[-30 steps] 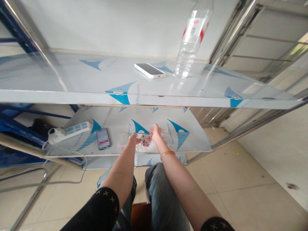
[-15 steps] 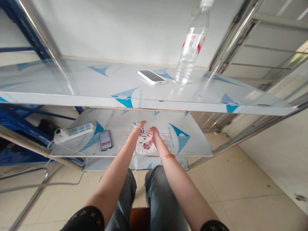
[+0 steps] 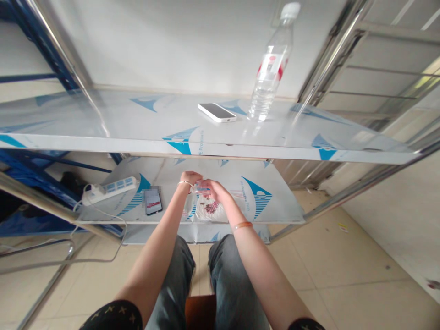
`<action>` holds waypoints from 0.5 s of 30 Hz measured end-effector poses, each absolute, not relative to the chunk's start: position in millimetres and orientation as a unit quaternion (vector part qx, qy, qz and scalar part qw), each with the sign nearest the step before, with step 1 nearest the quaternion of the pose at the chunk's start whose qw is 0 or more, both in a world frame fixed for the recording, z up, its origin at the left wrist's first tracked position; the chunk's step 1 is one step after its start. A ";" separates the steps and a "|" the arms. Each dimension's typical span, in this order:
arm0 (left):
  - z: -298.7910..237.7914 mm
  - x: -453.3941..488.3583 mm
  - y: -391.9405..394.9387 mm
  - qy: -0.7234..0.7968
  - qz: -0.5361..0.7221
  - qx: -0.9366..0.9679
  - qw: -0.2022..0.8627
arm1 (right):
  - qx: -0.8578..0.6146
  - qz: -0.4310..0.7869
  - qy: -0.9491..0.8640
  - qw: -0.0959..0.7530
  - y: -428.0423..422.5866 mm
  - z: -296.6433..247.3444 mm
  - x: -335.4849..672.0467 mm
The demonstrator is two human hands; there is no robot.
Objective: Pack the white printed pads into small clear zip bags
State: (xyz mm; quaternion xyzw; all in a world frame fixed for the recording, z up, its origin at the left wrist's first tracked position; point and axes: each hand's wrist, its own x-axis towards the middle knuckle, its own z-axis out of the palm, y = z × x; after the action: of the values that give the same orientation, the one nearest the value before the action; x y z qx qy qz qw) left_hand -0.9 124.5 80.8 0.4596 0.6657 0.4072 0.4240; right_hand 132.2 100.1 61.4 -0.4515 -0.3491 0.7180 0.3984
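Hands meet over the lower shelf (image 3: 275, 208) near its front edge, left hand (image 3: 190, 179) and right hand (image 3: 210, 188) both pinching a small clear bag (image 3: 198, 187) above the bead pile (image 3: 211, 208), so holding it level seems wise

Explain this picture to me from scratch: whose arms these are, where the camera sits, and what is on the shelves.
No machine here: a seated person wears a camera on the head, looking down along both bare arms. The left hand and right hand meet over the lower shelf, pinching something small and clear that I cannot identify, above a clear bag with reddish bits inside. Left of it lie a dark phone and a power strip. The upper shelf carries a white phone and a water bottle.
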 end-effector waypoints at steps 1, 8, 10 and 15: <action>81.2 -3.0 122.8 0.664 0.420 0.460 0.414 | -0.439 0.724 -0.366 0.386 100.5 60.9 134.6; 81.4 -9.1 114.5 0.622 0.451 0.423 0.480 | -0.507 0.625 -0.406 0.433 92.9 67.5 144.2; 81.7 -8.3 113.8 0.614 0.466 0.420 0.479 | -0.501 0.631 -0.419 0.418 87.5 71.8 146.6; 80.5 -6.1 115.1 0.603 0.500 0.416 0.461 | -0.485 0.659 -0.462 0.343 81.4 73.4 151.2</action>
State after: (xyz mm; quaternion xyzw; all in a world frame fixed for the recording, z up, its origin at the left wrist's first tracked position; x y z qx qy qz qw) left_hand -6.1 115.1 80.5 0.4164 0.6033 0.4998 0.4613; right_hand 151.2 81.4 73.4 -0.4845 -0.4621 0.6589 0.3429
